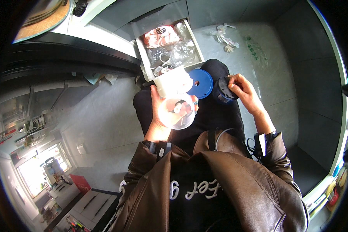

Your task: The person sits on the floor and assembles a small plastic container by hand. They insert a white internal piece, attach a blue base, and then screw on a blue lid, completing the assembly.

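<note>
My left hand [160, 114] is closed around a white rounded plastic piece [171, 84] and a clear round plastic disc [186, 119] with a hole at its middle. Both are held above my left thigh. Just right of them, a flat blue disc [205, 88] with a centre hole rests on my lap. My right hand [245, 92] pinches the edge of a round piece [223, 92], black on top with a dark blue side, over my right knee. The far side of that piece and its underside are hidden.
Beyond my knees stands an open white drawer [200, 50] with clear plastic bags and a red-and-white package [161, 36]. Crumpled plastic [222, 34] lies on the grey tiled floor to its right. A black cabinet edge [77, 52] runs along the left.
</note>
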Motion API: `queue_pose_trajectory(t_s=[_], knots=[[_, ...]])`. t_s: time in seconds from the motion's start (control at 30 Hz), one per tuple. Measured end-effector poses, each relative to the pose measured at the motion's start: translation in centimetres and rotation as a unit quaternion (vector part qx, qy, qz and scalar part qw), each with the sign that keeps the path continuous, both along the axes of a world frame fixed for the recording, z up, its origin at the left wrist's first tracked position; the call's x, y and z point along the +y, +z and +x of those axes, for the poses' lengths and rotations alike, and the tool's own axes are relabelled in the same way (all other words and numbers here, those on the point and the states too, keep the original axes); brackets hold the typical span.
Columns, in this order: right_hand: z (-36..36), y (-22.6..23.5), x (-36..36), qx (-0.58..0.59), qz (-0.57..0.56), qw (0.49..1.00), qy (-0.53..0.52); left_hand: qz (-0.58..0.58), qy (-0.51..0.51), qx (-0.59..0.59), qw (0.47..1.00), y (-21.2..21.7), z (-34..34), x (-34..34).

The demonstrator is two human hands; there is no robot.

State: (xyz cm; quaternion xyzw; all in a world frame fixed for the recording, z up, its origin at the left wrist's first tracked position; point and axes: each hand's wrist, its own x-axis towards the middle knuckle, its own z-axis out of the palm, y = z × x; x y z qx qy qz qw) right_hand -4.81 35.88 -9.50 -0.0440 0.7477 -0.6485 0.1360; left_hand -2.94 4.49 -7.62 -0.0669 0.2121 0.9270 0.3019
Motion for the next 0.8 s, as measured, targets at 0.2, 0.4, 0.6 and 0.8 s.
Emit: queue_pose_trajectory(t_s=[0.2,0.4,0.6,0.8], knots=[[0.3,2.4,-1.4,0.163,0.181,0.967,0.075,-0.014,0.031,-0.047,0.998,0.3,0.0,0.2],[-0.1,1.7,-0.9,-0.074,0.0,0.996,-0.055,-0.042,0.037,-0.025,0.998,0.4,0.2,-0.3],[0.4,0.8,0.3,-0.293,-0.423,0.843,-0.154,-0.029,0.08,0.05,0.995,0.2,0.3,-0.6],[0.2,-0.1,0.1,-0.343,-0.549,0.759,-0.068,0.036,0.066,0.012,0.997,0.4,0.3,-0.6]])
